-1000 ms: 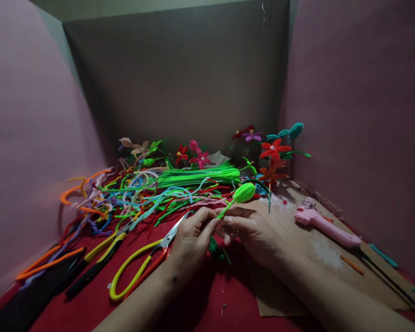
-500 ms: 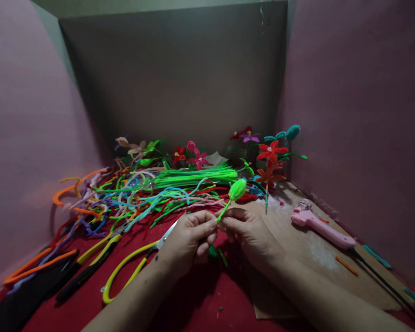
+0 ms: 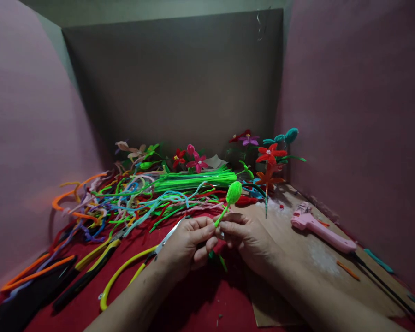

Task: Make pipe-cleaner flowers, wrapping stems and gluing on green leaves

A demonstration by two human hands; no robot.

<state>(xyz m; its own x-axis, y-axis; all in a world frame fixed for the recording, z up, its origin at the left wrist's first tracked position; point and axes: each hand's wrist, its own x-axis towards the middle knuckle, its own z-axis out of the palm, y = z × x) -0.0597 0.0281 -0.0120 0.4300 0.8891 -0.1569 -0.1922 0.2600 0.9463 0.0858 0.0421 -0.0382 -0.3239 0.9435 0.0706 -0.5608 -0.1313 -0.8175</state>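
Observation:
A bright green fuzzy bud (image 3: 234, 192) stands upright on a thin green stem, leaning slightly right. My left hand (image 3: 197, 240) pinches the lower stem between thumb and fingers. From the other side, my right hand (image 3: 240, 234) closes its thumb and fingertips on the same stem, and the two hands nearly touch. Below the hands a darker green piece (image 3: 222, 263) shows over the red cloth (image 3: 197, 299). The lowest end of the stem is hidden by the fingers.
Yellow-handled scissors (image 3: 124, 267) and yellow-black pliers (image 3: 90, 272) lie left. Behind are loose coloured pipe cleaners (image 3: 169, 200), a green bundle (image 3: 200, 179) and fuzzy flowers (image 3: 271, 154). A pink glue gun (image 3: 323, 231) rests on brown board (image 3: 290, 267) at right.
The bud has tipped more upright and shifted slightly left. Both hands keep their hold on the stem. The whole view has shifted a little.

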